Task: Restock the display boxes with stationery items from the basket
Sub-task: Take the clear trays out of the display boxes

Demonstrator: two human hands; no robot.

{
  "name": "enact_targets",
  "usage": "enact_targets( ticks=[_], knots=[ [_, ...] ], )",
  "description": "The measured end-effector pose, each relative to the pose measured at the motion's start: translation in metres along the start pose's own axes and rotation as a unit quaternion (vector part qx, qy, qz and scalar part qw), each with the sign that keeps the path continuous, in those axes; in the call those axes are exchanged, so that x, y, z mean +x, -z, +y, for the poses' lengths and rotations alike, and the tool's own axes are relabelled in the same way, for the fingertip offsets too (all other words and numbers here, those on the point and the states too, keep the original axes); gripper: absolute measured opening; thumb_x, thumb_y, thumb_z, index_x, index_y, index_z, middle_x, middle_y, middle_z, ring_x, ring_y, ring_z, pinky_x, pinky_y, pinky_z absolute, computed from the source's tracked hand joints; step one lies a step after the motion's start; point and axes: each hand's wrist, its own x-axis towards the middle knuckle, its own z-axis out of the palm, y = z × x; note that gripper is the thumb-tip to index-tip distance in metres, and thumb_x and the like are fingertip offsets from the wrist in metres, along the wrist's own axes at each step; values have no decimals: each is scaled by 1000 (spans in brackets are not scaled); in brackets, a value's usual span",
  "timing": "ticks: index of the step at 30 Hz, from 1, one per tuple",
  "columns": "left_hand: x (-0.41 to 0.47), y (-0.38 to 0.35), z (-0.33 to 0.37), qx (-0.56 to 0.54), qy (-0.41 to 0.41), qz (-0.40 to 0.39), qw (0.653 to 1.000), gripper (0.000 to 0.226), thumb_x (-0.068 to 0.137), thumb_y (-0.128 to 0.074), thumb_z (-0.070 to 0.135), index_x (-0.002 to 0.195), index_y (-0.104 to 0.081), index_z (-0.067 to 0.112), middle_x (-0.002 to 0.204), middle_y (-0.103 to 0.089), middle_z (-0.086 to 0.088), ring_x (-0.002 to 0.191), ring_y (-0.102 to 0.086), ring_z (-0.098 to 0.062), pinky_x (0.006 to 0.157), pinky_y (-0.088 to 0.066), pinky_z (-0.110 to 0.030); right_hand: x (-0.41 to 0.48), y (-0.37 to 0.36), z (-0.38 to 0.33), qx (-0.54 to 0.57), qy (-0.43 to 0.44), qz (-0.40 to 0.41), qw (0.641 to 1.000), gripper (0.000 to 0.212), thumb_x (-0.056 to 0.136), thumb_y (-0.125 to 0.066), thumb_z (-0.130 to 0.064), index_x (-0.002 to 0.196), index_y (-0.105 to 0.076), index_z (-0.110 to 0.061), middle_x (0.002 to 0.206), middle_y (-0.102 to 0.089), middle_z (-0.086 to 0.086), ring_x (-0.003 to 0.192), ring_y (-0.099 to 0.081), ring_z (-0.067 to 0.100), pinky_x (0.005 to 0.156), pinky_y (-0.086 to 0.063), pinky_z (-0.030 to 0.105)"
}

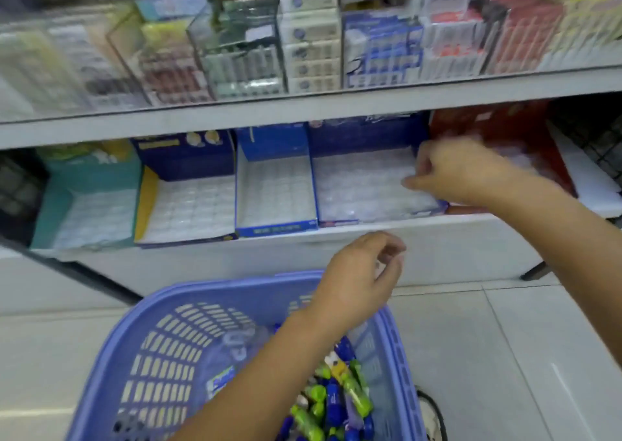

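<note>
A lavender plastic basket stands on the floor in front of me, holding several green and blue stationery tubes. On the lower shelf sit a teal display box, a navy and yellow box, a blue box and a dark blue box, each lined with a clear plastic insert. My right hand reaches into the dark blue box, its blurred fingers pinching the right edge of that box's clear insert. My left hand hovers over the basket's far rim, fingers loosely curled and holding nothing.
A red display box stands behind my right hand. The upper shelf carries packed clear and card boxes of stationery. A white shelf base runs below the boxes, with pale floor tiles to the right. A shoe shows beside the basket.
</note>
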Motion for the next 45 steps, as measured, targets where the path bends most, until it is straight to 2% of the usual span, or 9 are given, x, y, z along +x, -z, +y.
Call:
enact_targets(
  ticks=[4,8,12,18,24,31,38,42,45],
  knots=[
    [-99,36,-79,50,221,-6,974,14,92,-56,19,85,-65,11,75,-68,-6,73,-64,-18,69,-48,-32,-46,-28,-107,39,174,-205,962,36,80,-62,-55,86,-63,-19,76,-61,-4,71,-55,15,68,-43,30],
    [-162,64,-162,122,427,-20,896,22,92,-52,10,109,-65,6,106,-68,-17,101,-62,-32,82,-42,-32,-56,-130,-181,63,196,-313,927,40,87,-58,-43,102,-67,-7,105,-67,14,98,-61,28,81,-47,33],
    [-187,70,-207,131,400,-61,905,44,89,-53,7,133,-50,7,135,-52,-12,123,-49,-27,101,-38,-30,-66,-235,-211,75,163,-310,934,36,89,-53,-18,124,-51,-6,125,-54,18,117,-50,31,89,-38,32],
    [-196,52,-249,195,351,-98,911,68,87,-59,21,146,-26,14,151,-26,-4,138,-27,-18,111,-19,-23,-75,-322,-237,111,119,-270,949,69,87,-52,-10,147,-21,-24,137,-37,9,123,-45,30,96,-43,41],
    [-205,29,-263,258,415,-94,868,58,92,-49,18,144,-25,21,149,-24,-9,134,-29,-26,107,-31,-33,-69,-353,-253,36,128,-203,970,36,90,-46,-14,126,-39,-15,124,-48,7,116,-47,25,87,-43,37],
    [-190,27,-271,225,460,-126,850,47,93,-47,10,138,-33,17,144,-28,-19,119,-47,-34,94,-42,-39,-62,-367,-252,-33,140,-233,962,32,91,-44,-12,122,-39,-11,118,-58,13,110,-53,30,82,-46,40],
    [-191,51,-266,53,501,11,864,34,88,-60,18,119,-49,9,117,-54,-16,92,-59,-32,69,-45,-32,-51,-348,-259,181,21,-331,926,37,96,-44,-36,126,-42,-13,122,-57,14,108,-57,30,92,-47,39],
    [-174,73,-246,-301,584,47,753,28,75,-61,0,102,-58,4,89,-59,-17,64,-57,-22,51,-46,-26,-54,-303,-244,340,51,-384,857,22,93,-54,-33,113,-55,-23,108,-64,1,96,-61,18,92,-50,42],
    [-170,81,-214,-472,556,-16,684,13,80,-52,-3,89,-62,1,89,-64,-15,75,-64,-23,65,-56,-31,-49,-254,-225,414,38,-464,782,7,96,-53,-22,102,-54,-21,95,-63,5,79,-62,18,75,-55,38]
  ],
)
